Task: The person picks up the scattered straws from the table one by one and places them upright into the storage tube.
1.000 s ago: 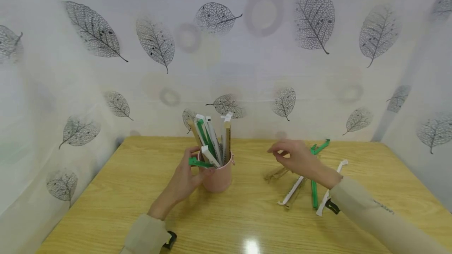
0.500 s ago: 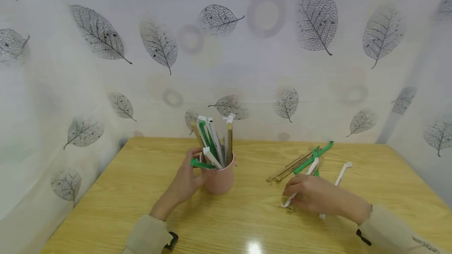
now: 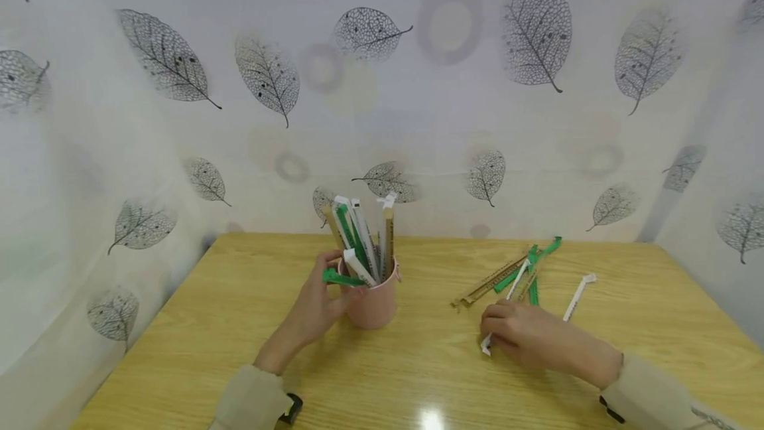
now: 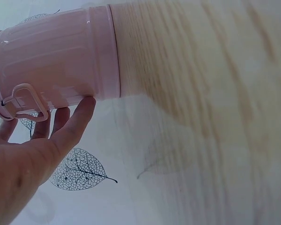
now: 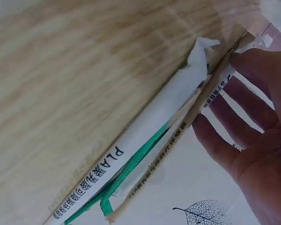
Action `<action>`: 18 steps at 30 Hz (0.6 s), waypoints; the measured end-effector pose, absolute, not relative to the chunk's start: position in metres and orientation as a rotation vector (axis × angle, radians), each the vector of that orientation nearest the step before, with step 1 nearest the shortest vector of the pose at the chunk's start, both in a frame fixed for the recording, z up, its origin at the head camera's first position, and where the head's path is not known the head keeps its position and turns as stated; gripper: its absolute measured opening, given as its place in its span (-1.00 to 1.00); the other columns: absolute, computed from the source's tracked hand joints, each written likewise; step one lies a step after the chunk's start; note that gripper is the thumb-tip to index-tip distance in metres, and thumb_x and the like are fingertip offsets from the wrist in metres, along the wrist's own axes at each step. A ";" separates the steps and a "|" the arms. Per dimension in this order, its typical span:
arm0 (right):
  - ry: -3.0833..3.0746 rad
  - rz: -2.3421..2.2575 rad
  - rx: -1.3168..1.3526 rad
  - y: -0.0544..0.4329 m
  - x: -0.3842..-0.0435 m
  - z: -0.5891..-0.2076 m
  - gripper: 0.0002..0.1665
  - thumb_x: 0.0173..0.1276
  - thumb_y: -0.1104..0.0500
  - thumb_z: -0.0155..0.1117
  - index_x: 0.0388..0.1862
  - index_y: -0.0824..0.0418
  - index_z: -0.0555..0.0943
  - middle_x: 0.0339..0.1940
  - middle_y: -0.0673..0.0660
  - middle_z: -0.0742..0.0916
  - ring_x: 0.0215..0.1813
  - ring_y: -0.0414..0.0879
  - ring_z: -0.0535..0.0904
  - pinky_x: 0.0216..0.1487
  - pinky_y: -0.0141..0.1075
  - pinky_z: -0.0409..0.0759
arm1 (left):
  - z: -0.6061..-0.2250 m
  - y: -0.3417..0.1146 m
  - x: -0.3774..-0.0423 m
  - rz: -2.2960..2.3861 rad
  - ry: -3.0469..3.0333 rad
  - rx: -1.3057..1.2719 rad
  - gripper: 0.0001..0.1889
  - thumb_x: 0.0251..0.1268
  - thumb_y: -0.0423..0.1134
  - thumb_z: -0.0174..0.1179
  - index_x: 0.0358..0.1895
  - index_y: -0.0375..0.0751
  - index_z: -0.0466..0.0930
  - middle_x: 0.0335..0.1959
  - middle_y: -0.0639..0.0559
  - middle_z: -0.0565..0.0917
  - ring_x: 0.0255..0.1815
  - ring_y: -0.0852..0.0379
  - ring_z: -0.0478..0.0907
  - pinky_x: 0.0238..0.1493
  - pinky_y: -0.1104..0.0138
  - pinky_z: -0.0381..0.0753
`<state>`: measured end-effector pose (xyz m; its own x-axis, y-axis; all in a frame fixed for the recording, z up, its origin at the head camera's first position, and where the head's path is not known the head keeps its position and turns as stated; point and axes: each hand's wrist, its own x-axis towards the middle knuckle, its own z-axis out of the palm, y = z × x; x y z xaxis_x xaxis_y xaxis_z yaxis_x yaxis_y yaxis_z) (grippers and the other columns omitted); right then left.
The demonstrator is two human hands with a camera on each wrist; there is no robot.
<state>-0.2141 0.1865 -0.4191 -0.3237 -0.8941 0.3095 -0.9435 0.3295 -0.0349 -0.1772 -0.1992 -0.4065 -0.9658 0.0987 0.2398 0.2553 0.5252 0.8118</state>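
Observation:
On the left, a pink bucket [image 3: 375, 307] stands upright, filled with paper-wrapped straws [image 3: 364, 244] in white, green and brown. My left hand [image 3: 316, 307] grips its side, thumb near the rim; the left wrist view shows fingertips against the bucket wall [image 4: 51, 56] by a small wire handle [image 4: 30, 101]. Over the loose straws at right, my right hand [image 3: 537, 337] pinches a white wrapped straw [image 3: 516, 281] near its lower end. In the right wrist view a brown wrapped straw [image 5: 164, 150] lies right along that white one, close to the thumb and fingers.
Brown straws [image 3: 491, 283] and green straws [image 3: 534, 290] lie crossed beyond my right hand. Another white straw [image 3: 577, 298] lies farther right on the wooden table [image 3: 382, 383]. A leaf-print curtain [image 3: 418, 111] hangs behind and at both sides.
My right hand has come down from above the straws toward the table's front and taken hold of a white straw, whose lower end has shifted slightly. My left hand stays on the bucket.

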 end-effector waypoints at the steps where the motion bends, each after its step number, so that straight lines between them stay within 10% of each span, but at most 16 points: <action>1: -2.347 0.298 1.666 0.186 -0.214 -0.419 -0.66 0.14 0.38 0.49 -0.22 -0.02 0.69 -0.22 -0.12 0.73 -0.19 -0.23 0.63 -0.23 -0.34 0.64 | -0.407 -0.199 -0.177 -1.425 -2.598 -0.301 -0.23 0.36 -0.10 0.37 0.48 -0.13 0.13 0.25 -0.26 0.54 0.25 -0.20 0.55 0.29 -0.14 0.54; 9: -2.096 0.280 1.625 0.185 -0.216 -0.424 -0.95 0.49 0.16 0.31 -0.21 0.04 0.71 -0.24 -0.12 0.75 -0.18 -0.21 0.65 -0.18 -0.29 0.64 | -0.407 -0.199 -0.178 -1.423 -2.607 -0.301 -0.24 0.37 -0.07 0.36 0.49 -0.11 0.13 0.26 -0.24 0.54 0.26 -0.19 0.54 0.31 -0.14 0.53; 13: -1.906 0.344 1.591 0.180 -0.222 -0.416 -0.57 0.70 0.06 -0.08 -0.18 0.15 0.73 -0.24 -0.03 0.78 -0.21 -0.16 0.70 -0.17 -0.33 0.66 | -0.406 -0.199 -0.178 -1.419 -2.604 -0.301 -0.23 0.36 -0.08 0.37 0.49 -0.12 0.13 0.24 -0.23 0.54 0.25 -0.19 0.55 0.31 -0.13 0.53; 18: -1.831 0.405 1.534 0.177 -0.226 -0.395 -0.59 0.69 0.12 -0.08 -0.02 0.23 0.73 -0.17 0.03 0.79 -0.21 -0.13 0.72 -0.22 -0.40 0.67 | -0.405 -0.198 -0.177 -1.408 -2.592 -0.303 -0.24 0.35 -0.12 0.38 0.47 -0.16 0.15 0.22 -0.23 0.56 0.22 -0.18 0.56 0.29 -0.12 0.55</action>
<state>-0.2259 0.1769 -0.3953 -0.0499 -0.7282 0.6835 -0.9486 0.2486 0.1956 -0.1767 -0.1983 -0.4055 -0.9638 0.0940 0.2496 0.2605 0.5320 0.8057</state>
